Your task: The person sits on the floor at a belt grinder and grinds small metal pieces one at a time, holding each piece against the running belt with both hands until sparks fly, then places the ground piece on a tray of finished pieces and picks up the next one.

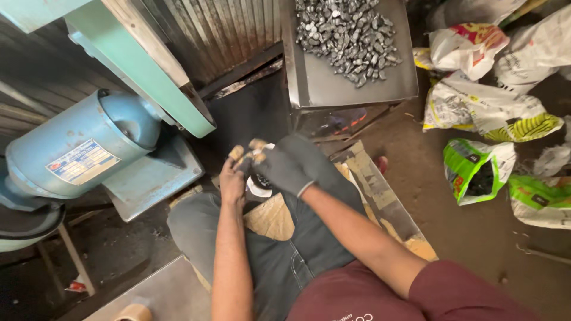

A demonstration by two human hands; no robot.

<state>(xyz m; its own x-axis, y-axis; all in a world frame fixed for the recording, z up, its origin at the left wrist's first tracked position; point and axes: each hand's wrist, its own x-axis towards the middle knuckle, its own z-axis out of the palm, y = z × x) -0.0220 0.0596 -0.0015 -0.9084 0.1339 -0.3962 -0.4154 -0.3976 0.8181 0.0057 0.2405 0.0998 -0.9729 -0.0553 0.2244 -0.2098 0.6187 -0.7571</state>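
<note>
My left hand (232,178) is bare and closed around a small brownish metal piece (237,153) held up above my knees. My right hand (279,169) wears a dark grey glove and grips similar small metal pieces (257,144) right beside the left hand; the two hands touch. Both hands sit over my lap, near a white scrap (260,189) partly hidden under them. Ahead, a grey metal tray (333,83) carries a heap of several small silvery metal parts (348,35).
A blue electric motor (77,148) and a green machine frame (143,65) stand at the left. Cardboard (369,178) lies under my legs. Several plastic sacks (482,107) lie on the dirt floor at the right. A tape roll (134,312) rests at the lower left.
</note>
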